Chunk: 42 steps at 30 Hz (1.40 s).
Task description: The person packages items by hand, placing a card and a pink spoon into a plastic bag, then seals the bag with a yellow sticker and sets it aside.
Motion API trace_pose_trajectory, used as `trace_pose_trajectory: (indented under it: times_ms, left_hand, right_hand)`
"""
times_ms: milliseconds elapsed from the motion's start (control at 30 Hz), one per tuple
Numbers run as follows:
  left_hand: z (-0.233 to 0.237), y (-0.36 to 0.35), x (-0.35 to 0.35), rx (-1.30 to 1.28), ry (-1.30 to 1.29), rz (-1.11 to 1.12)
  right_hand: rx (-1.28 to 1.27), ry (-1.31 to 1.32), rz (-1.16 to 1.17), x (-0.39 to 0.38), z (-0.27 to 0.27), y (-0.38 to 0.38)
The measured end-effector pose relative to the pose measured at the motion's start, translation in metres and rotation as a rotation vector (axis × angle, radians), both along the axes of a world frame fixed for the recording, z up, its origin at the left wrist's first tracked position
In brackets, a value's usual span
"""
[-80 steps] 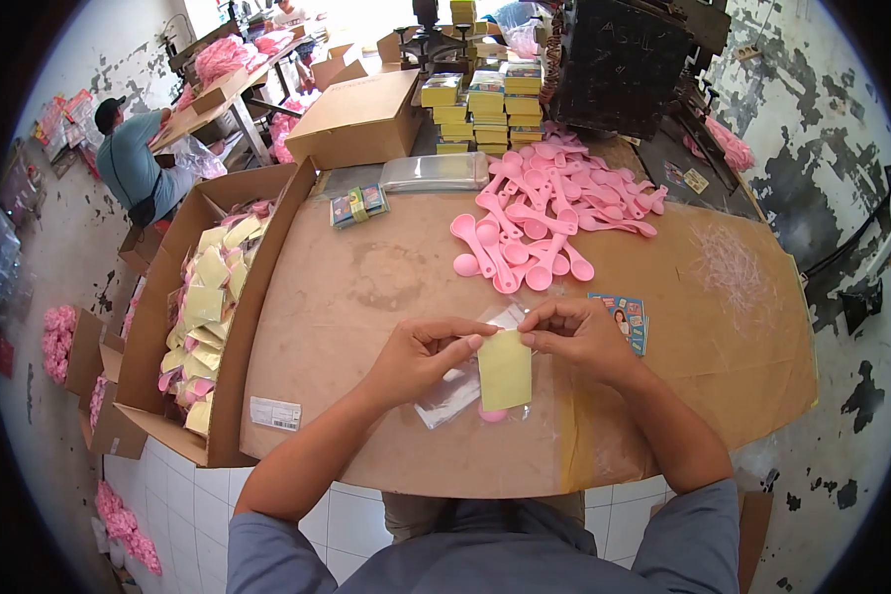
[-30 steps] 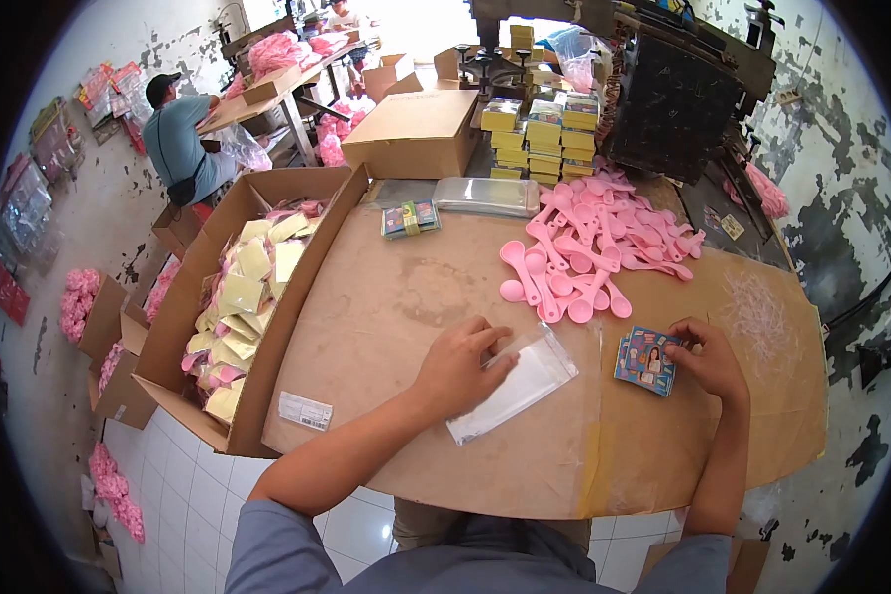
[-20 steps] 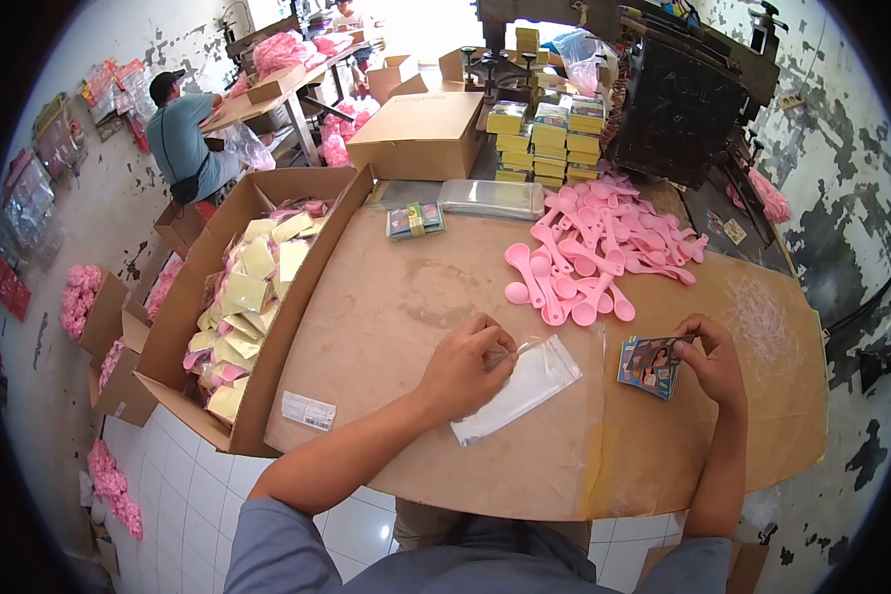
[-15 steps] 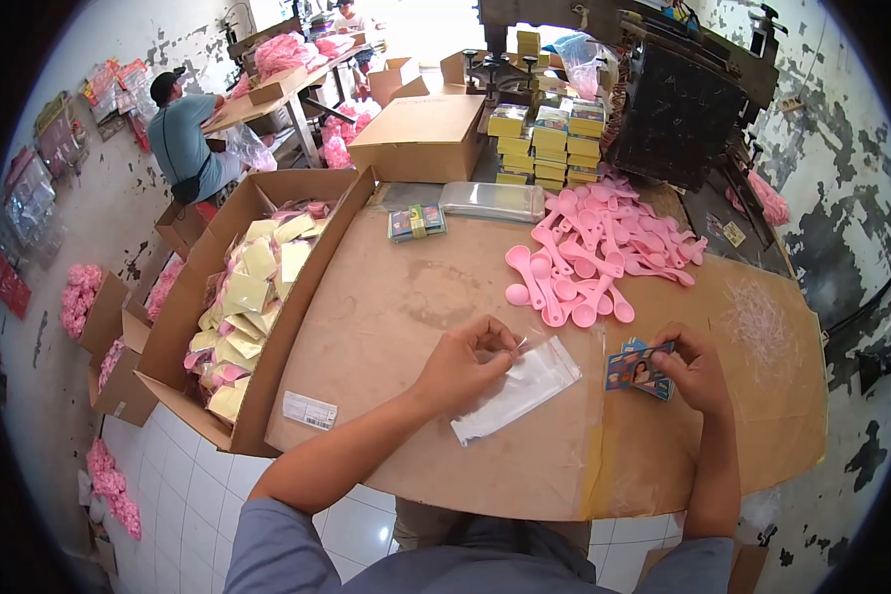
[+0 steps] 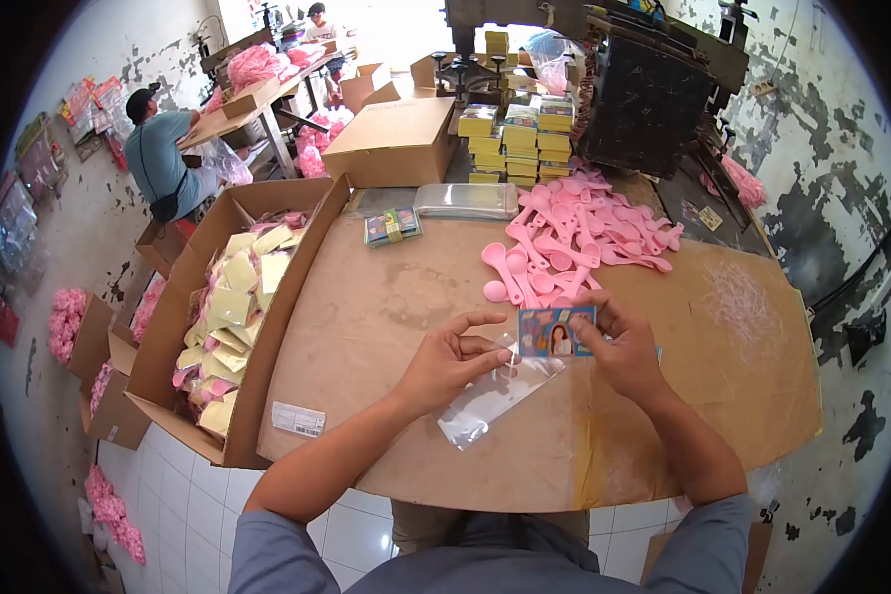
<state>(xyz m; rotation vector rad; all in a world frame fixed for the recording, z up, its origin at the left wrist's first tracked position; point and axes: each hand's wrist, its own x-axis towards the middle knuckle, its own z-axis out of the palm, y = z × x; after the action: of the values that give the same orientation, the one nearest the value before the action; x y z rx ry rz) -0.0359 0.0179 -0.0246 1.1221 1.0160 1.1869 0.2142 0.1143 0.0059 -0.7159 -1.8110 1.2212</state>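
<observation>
At frame centre the clear bag (image 5: 490, 391) is pinched at its mouth by the left hand (image 5: 445, 361). A printed card (image 5: 556, 332) is clasped in the fingertips of the right hand (image 5: 624, 351), just beside that mouth. The mouth is probably best spread wide and the card led in corner first.

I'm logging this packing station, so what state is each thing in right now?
clear bag, empty, lying flat
left hand, pinching the clear bag's mouth
printed card, outside the bag, at its mouth
right hand, holding the printed card
large carton, open, partly filled with packs
brown box, closed
pink spoons, loose in a pile
</observation>
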Motion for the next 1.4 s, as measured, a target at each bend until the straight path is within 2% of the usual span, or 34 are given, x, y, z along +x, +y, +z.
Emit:
trace_pose_trajectory:
  times_ms: [100,200,300,400,500,600,700,800,900,1000,1100,1167,1200,1267,1333,1400]
  left_hand:
    - [-0.001,-0.001,0.0,-0.011,-0.035,0.014]
    - [-0.001,-0.002,0.003,-0.023,-0.049,0.014]
    - [-0.002,-0.002,0.007,-0.006,-0.006,0.012]
    - [-0.005,-0.007,0.01,0.04,0.11,-0.014]
    - [0.002,-0.012,0.016,0.049,0.205,-0.054]
    - [-0.002,-0.013,0.019,0.061,0.178,-0.046]
    - [0.0,-0.014,0.02,0.034,0.106,-0.033]
    - [0.002,-0.014,0.016,0.03,0.151,-0.044]
    - [-0.003,-0.013,0.016,0.06,0.183,-0.021]
    - [0.002,-0.013,0.017,0.024,0.138,0.002]
    - [0.0,-0.011,0.013,0.053,0.144,0.01]
    - [0.001,-0.011,0.012,0.061,0.168,0.019]
    - [0.001,-0.011,0.011,0.065,0.171,0.025]
    - [-0.001,-0.01,0.01,0.075,0.173,0.034]
    - [0.001,-0.011,0.01,0.067,0.184,0.047]
    - [0.004,-0.011,0.011,0.055,0.197,0.056]
  right_hand:
    - [-0.066,0.216,-0.071,-0.007,-0.011,0.001]
    - [-0.056,0.141,-0.053,0.002,-0.021,0.002]
    - [0.206,-0.161,0.012,0.013,-0.023,0.003]
    - [0.374,-0.261,0.078,0.006,-0.008,-0.008]
    - [-0.126,0.015,0.09,-0.005,-0.026,-0.026]
    - [-0.101,0.124,-0.007,-0.008,-0.026,-0.031]
    - [0.076,-0.166,0.054,0.002,-0.027,-0.026]
    - [0.242,-0.206,0.294,-0.004,-0.014,-0.028]
    - [0.18,-0.203,0.164,0.004,-0.017,-0.007]
    - [0.5,-0.334,-0.228,0.023,-0.002,0.023]
    - [0.263,-0.59,0.01,0.053,0.052,-0.014]
    - [0.057,-0.545,0.494,0.077,0.067,-0.057]
    - [-0.023,-0.414,0.783,0.079,0.066,-0.077]
    - [-0.336,-0.387,1.096,0.085,0.043,-0.129]
    - [-0.513,-0.529,1.112,0.101,0.008,-0.157]
    - [-0.642,-0.605,0.817,0.156,-0.066,-0.175]
